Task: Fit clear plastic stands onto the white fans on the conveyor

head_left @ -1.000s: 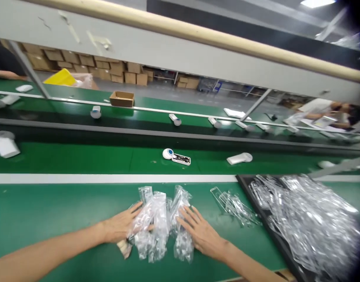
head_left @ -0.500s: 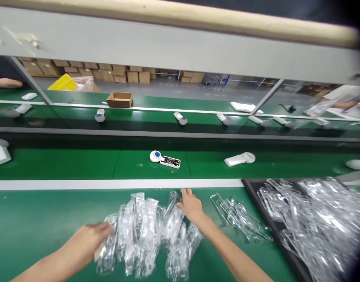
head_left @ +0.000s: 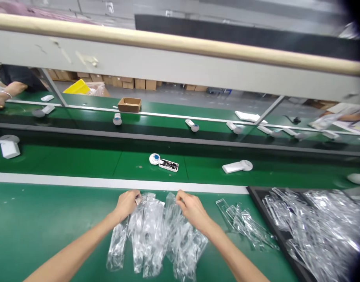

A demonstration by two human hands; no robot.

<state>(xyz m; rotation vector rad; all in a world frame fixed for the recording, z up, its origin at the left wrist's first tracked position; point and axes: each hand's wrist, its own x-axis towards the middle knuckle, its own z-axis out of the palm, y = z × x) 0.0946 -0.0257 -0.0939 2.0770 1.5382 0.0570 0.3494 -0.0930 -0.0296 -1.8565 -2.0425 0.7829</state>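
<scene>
Several clear plastic bags (head_left: pixel 150 235) lie side by side in a loose row on the green bench, their contents hard to make out. My left hand (head_left: pixel 127 204) is closed at the upper end of the bags on the left, its fingertips pinching the clear plastic. Over the right part of the row, my right hand (head_left: pixel 192 209) pinches the raised top of another clear plastic bag (head_left: pixel 171 211). Loose clear plastic frames (head_left: pixel 246 225) lie to the right of this hand.
A black tray (head_left: pixel 274 225) heaped with clear plastic pieces stands at the right. Beyond the white strip (head_left: pixel 80 181), white devices (head_left: pixel 237 167) sit on the green line, one with its circuit board (head_left: pixel 169 165) exposed. A cardboard box (head_left: pixel 129 105) and co-workers' arms are farther back.
My left hand has moved up and right to the bags' upper ends. My right hand has closed on a bag top and lifted it slightly. The camera view has tilted up.
</scene>
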